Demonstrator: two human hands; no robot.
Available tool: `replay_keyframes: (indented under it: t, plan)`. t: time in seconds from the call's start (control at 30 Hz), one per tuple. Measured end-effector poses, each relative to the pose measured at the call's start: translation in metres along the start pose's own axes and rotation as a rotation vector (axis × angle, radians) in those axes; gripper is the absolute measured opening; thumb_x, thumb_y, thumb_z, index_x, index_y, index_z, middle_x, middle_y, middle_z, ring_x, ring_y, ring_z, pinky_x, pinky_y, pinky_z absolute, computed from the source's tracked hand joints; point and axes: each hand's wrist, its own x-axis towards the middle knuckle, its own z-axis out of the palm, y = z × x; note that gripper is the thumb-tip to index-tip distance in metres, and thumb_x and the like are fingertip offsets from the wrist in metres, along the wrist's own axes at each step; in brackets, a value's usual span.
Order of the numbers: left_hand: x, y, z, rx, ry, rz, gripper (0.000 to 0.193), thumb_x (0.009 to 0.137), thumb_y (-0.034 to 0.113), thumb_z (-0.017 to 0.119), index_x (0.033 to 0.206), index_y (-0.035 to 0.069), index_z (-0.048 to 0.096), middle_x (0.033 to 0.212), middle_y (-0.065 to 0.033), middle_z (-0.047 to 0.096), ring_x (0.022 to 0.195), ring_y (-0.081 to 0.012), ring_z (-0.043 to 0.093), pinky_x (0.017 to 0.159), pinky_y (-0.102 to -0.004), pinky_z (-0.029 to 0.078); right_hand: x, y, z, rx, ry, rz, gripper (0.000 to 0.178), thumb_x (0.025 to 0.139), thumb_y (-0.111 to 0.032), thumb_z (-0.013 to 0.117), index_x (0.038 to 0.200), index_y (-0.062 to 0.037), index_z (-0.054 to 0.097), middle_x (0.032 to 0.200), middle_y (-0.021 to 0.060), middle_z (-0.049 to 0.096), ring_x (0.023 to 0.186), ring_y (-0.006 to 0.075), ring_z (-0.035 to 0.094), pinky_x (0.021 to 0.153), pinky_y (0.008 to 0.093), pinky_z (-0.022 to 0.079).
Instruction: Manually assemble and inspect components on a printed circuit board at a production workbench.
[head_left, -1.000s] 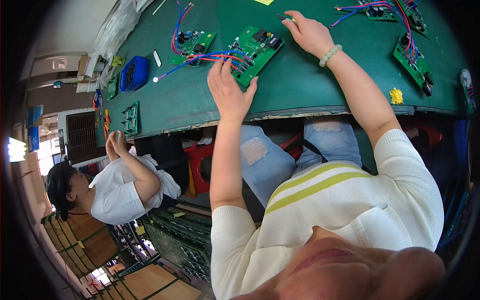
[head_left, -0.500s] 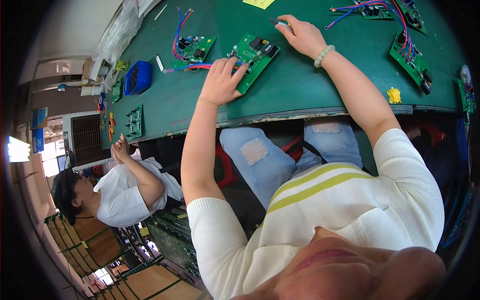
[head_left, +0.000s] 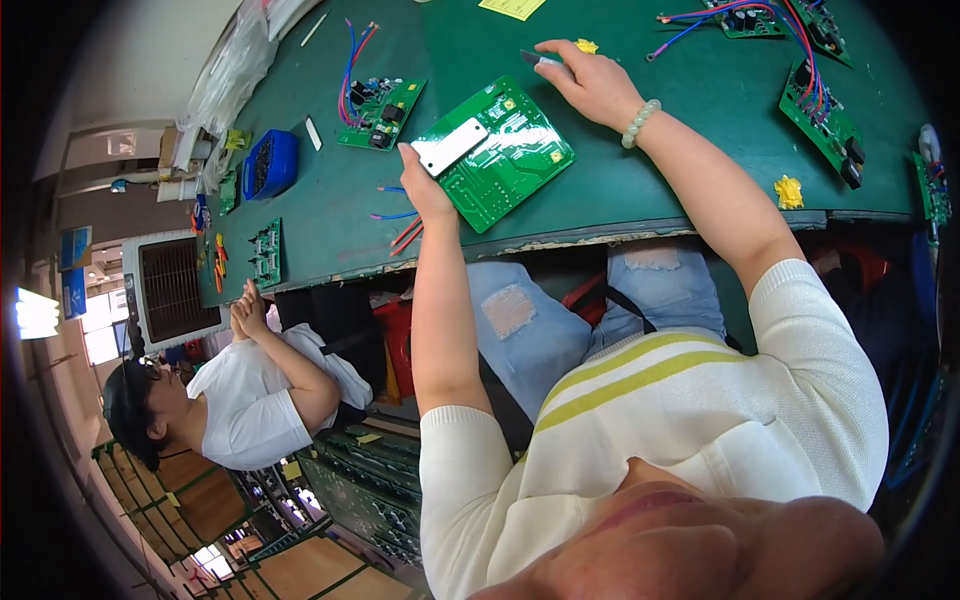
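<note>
A green circuit board lies solder side up on the green table, with a white rectangular plate on its left corner. My left hand grips that corner at the board's left edge. Red and blue wires stick out from under the board beside that hand. My right hand, with a bead bracelet at the wrist, rests just beyond the board's far corner and pinches a small dark tool. A small yellow piece lies by its fingers.
Another wired board and a blue tray lie to the left. More wired boards sit at the right, plus a yellow scrap. A small board rests near the table's left edge. Another person sits at lower left.
The circuit board has been turned over, from component side up to solder side up, and drawn nearer the table's front edge. My left hand now grips its corner. My right hand has barely moved.
</note>
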Motion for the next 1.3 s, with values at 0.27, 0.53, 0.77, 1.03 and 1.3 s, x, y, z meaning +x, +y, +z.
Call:
replay_keyframes:
  t: [0.27, 0.53, 0.77, 1.03, 1.3]
  plan:
    - [-0.005, -0.031, -0.016, 0.041, -0.240, 0.228, 0.050, 0.095, 0.041, 0.042, 0.120, -0.001, 0.048, 0.115, -0.0111, 0.055, 0.101, -0.0197, 0.056, 0.086, -0.0335, 0.045, -0.011, -0.023, -0.005, -0.136, -0.256, -0.082, 0.039, 0.094, -0.040, 0.046, 0.127, -0.0186, 0.045, 0.064, 0.0083, 0.060, 0.064, 0.0275, 0.062, 0.059, 0.0402, 0.046]
    - [-0.009, -0.010, 0.010, 0.140, -0.175, 0.365, 0.062, 0.092, 0.036, 0.045, 0.138, -0.004, 0.031, 0.126, -0.0149, 0.045, 0.113, -0.0213, 0.045, 0.099, -0.0339, 0.033, -0.017, -0.017, 0.001, -0.222, -0.244, -0.161, 0.040, 0.093, -0.042, 0.045, 0.126, -0.0197, 0.045, 0.076, 0.0104, 0.066, 0.073, 0.0303, 0.065, 0.062, 0.0410, 0.050]
    - [-0.012, -0.008, 0.009, 0.103, -0.141, 0.331, 0.061, 0.089, 0.026, 0.045, 0.141, -0.001, 0.028, 0.138, -0.0153, 0.033, 0.121, -0.0224, 0.039, 0.105, -0.0360, 0.027, -0.014, -0.032, -0.011, -0.258, -0.449, -0.027, 0.036, 0.094, -0.041, 0.044, 0.125, -0.0222, 0.045, 0.076, 0.0095, 0.067, 0.072, 0.0303, 0.065, 0.063, 0.0414, 0.050]
    - [-0.012, -0.003, 0.012, 0.085, -0.167, 0.270, 0.059, 0.089, 0.021, 0.043, 0.142, 0.000, 0.027, 0.138, -0.0140, 0.035, 0.120, -0.0207, 0.041, 0.103, -0.0340, 0.030, -0.013, -0.031, -0.016, -0.294, -0.467, -0.025, 0.034, 0.094, -0.040, 0.045, 0.125, -0.0256, 0.045, 0.074, 0.0077, 0.066, 0.071, 0.0289, 0.065, 0.061, 0.0410, 0.050]
    - [-0.008, -0.003, 0.007, 0.083, -0.143, 0.221, 0.057, 0.091, 0.020, 0.045, 0.143, 0.001, 0.030, 0.122, -0.0140, 0.050, 0.104, -0.0179, 0.051, 0.093, -0.0301, 0.040, -0.013, -0.031, -0.005, -0.342, -0.469, -0.038, 0.032, 0.095, -0.039, 0.044, 0.125, -0.0303, 0.046, 0.071, 0.0075, 0.065, 0.066, 0.0293, 0.063, 0.058, 0.0413, 0.049]
